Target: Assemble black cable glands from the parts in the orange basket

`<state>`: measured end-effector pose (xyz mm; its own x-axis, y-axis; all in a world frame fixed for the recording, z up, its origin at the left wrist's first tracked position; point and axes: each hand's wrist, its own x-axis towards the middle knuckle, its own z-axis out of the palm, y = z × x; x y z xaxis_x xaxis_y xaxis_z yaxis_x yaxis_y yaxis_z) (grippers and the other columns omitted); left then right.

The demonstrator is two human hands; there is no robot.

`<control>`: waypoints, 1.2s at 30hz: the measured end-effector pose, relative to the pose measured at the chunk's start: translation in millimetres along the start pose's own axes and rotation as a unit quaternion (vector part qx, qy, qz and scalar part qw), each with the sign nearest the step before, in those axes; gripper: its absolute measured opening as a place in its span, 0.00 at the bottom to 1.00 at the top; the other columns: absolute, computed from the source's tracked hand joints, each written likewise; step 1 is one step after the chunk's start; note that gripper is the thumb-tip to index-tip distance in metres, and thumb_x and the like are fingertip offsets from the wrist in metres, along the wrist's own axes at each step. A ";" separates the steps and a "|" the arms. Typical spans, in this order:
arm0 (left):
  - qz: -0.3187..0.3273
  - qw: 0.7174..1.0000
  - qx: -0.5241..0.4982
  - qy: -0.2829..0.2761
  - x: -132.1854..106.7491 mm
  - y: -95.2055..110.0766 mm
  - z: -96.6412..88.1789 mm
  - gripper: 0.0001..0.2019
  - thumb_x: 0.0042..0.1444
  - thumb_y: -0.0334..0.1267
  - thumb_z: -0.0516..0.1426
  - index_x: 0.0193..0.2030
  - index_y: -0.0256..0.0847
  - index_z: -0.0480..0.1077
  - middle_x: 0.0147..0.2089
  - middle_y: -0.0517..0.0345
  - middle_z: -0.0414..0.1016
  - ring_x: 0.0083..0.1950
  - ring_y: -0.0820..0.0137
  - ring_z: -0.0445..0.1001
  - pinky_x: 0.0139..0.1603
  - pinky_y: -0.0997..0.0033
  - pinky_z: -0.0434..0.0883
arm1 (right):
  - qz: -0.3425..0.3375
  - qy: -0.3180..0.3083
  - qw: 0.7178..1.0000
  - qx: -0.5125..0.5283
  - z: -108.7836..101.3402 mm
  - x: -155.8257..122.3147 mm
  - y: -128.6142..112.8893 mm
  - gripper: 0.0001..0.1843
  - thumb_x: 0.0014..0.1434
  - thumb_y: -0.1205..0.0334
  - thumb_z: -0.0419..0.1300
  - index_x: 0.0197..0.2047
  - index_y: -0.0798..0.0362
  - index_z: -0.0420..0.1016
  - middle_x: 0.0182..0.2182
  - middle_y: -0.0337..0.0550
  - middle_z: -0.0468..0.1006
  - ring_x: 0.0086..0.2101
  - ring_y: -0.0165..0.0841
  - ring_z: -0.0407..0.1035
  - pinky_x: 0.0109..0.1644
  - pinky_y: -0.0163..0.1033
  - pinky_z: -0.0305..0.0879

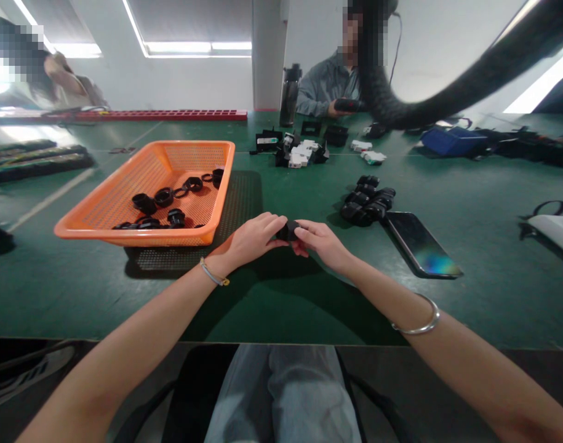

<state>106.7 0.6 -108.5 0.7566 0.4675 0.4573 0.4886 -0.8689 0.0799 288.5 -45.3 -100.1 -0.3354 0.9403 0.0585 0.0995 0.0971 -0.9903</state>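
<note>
Orange basket (138, 237) with a fine mesh-hole pattern, black rings (163, 197) inside. Dark green table (285, 301) under the basket. Right of the basket: small black part (288, 231), black parts pile (368, 200), black phone (419, 243) with rainbow sheen. Behind the basket: red strip (170, 114).

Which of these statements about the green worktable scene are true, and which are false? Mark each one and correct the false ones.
1. The left hand and right hand together hold one small black round plastic part. True.
2. The orange perforated plastic basket holds nothing. False: black plastic rings lie in it.
3. A dark flat smartphone lies on the green table, to the right of the hands. True.
4. The pile of black plastic parts sits inside the basket. False: it lies on the table, by the smartphone's far end.
</note>
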 end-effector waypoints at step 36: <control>-0.132 0.968 -0.205 0.057 1.9 14.5 -4.9 0.12 0.57 0.41 0.56 0.45 0.38 0.66 0.40 0.54 0.69 0.42 0.67 0.66 0.43 0.68 0.65 | -0.091 0.086 0.973 -0.195 3.5 -5.9 -5.4 0.14 0.60 0.55 0.50 0.41 0.56 0.68 0.24 0.39 0.69 0.26 0.32 0.65 0.31 0.38 0.59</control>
<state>113.0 -11.9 -102.1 0.5645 0.6819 0.4651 0.4270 -0.7235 0.5424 286.7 -52.4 -95.5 -0.2228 0.9335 0.2809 0.4119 0.3513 -0.8408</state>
